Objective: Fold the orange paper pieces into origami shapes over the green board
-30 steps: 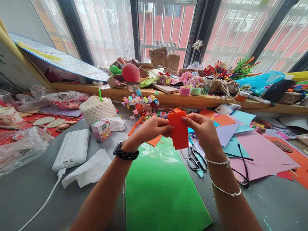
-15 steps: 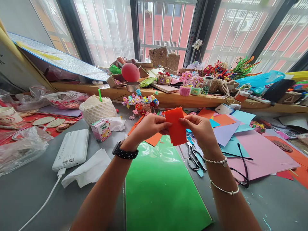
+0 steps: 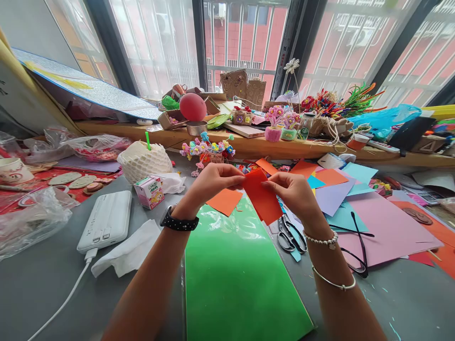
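A small folded piece of orange paper [image 3: 263, 199] is held up between my two hands, above the far end of a shiny green board [image 3: 241, 274]. My left hand [image 3: 218, 184] pinches its upper left corner between thumb and fingers. On its upper right edge, the thumb and forefinger of my right hand [image 3: 291, 192] are closed. The paper hangs tilted, its lower end pointing right. Beneath my left hand another orange paper piece [image 3: 224, 201] lies flat on the board's far edge. Scissors [image 3: 289, 235] lie just below my right hand.
Coloured paper sheets [image 3: 387, 222] and black glasses [image 3: 360, 255] lie to the right. Left of the board are a white power bank [image 3: 106, 220] with its cable, a tissue [image 3: 130, 248], a small pink box [image 3: 149, 192] and a net-wrapped coconut [image 3: 144, 161]. Crafts crowd the wooden sill [image 3: 245, 148].
The orange paper has turned from nearly upright to slanted, its lower end swinging right. My left hand has shifted slightly left and up to the paper's top corner.
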{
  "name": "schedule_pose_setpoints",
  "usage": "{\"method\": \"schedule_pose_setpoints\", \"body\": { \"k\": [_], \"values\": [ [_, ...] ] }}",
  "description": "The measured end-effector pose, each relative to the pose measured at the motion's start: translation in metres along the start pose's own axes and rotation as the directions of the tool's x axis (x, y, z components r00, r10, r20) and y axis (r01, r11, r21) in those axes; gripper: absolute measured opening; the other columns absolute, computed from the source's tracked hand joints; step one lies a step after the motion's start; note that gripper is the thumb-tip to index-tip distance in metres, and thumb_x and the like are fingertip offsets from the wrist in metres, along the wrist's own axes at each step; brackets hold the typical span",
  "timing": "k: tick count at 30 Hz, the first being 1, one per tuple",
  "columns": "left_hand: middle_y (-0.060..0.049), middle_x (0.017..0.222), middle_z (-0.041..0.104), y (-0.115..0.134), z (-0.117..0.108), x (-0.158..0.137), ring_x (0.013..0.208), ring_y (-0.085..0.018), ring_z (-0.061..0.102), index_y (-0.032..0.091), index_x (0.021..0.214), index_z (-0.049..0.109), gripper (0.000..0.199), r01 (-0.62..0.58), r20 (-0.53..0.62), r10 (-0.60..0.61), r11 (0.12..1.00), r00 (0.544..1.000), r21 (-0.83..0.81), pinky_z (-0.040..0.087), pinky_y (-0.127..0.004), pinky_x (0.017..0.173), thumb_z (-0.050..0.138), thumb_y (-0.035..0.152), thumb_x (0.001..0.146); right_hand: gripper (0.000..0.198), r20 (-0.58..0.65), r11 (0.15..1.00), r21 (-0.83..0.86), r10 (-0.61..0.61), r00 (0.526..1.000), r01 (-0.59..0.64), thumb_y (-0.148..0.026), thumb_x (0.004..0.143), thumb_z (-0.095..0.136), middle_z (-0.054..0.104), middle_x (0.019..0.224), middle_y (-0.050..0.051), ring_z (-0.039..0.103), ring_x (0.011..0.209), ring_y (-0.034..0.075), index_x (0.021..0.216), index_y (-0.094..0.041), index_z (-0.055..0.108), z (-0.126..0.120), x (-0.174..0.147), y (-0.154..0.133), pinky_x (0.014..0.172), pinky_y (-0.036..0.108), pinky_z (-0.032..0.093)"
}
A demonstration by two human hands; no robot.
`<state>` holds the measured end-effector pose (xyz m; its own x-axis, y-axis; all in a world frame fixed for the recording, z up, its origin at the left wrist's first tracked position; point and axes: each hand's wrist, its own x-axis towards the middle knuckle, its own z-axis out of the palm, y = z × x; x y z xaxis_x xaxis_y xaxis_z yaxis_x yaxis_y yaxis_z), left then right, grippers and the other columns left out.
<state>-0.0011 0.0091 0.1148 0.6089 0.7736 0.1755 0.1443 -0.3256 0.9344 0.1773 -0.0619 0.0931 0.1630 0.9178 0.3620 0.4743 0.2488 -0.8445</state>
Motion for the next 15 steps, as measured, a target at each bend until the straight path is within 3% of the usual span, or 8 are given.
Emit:
{"method": "schedule_pose_setpoints", "body": {
  "k": [7,12,15],
  "values": [
    [-0.003,0.07,0.063,-0.002,0.008,-0.002,0.066,-0.012,0.055,0.013,0.074,0.064,0.022,-0.114,0.133,0.09,0.976,0.987,0.185,0.041,-0.02,0.055,0.058,0.034,0.068,0.022,0.188,0.985,-0.16,-0.034,0.982,0.065,-0.037,0.067,0.058,0.059,0.056,0.001,0.049,0.052,0.011,0.062,-0.015,0.062,0.006,-0.001,-0.002,0.045,0.021,0.033],
    [-0.002,0.067,0.061,-0.003,0.011,-0.001,0.064,-0.012,0.053,0.012,0.074,0.064,0.025,-0.134,0.028,0.131,0.957,0.991,0.257,0.038,-0.019,0.052,0.056,0.036,0.069,0.025,0.193,0.999,-0.025,-0.033,0.981,0.038,-0.039,0.068,0.056,0.061,0.064,0.003,0.051,0.056,0.012,0.068,-0.015,0.063,0.004,0.001,0.001,0.048,0.021,0.036],
    [-0.002,0.066,0.061,-0.006,0.013,0.0,0.061,-0.012,0.053,0.012,0.074,0.063,0.025,-0.138,0.032,0.135,0.959,0.99,0.248,0.037,-0.019,0.051,0.054,0.035,0.07,0.023,0.202,0.998,-0.049,-0.038,0.979,0.049,-0.037,0.07,0.054,0.062,0.065,0.003,0.052,0.058,0.013,0.07,-0.015,0.062,0.001,0.001,0.002,0.05,0.022,0.037]
  ]
}}
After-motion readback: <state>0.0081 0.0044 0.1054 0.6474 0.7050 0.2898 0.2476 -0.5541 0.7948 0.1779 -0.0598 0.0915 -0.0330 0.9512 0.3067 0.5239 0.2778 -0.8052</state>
